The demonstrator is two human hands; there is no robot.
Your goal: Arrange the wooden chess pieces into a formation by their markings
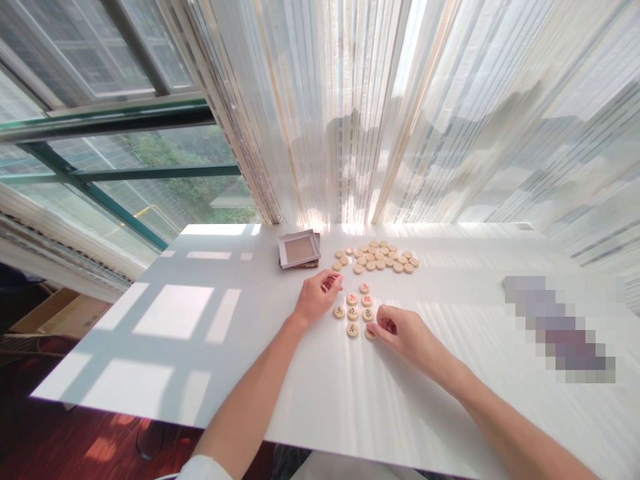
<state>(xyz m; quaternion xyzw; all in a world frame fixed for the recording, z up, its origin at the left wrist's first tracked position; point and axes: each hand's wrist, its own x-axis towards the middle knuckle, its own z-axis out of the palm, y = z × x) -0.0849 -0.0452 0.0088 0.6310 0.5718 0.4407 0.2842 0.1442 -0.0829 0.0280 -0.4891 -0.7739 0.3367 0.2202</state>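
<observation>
Several round wooden xiangqi pieces (pixel 353 313) lie face up in a small cluster on the white table, with red or black characters on them. At the cluster's near right corner, my right hand (pixel 407 333) has its thumb and fingers closed at the edge of one xiangqi piece (pixel 369 332), which it partly covers. My left hand (pixel 320 293) hovers left of the cluster, fingers curled and tips pinched together; what they hold, if anything, cannot be made out. Beyond both hands is a loose group of plain-looking pieces (pixel 385 257), their characters not visible.
An open shallow box (pixel 300 249) sits on a darker box part at the table's (pixel 240 387) far side. A pixelated object (pixel 560 330) lies at the right. Striped curtains (pixel 350 120) hang behind the table, and a window (pixel 125 153) is at the left.
</observation>
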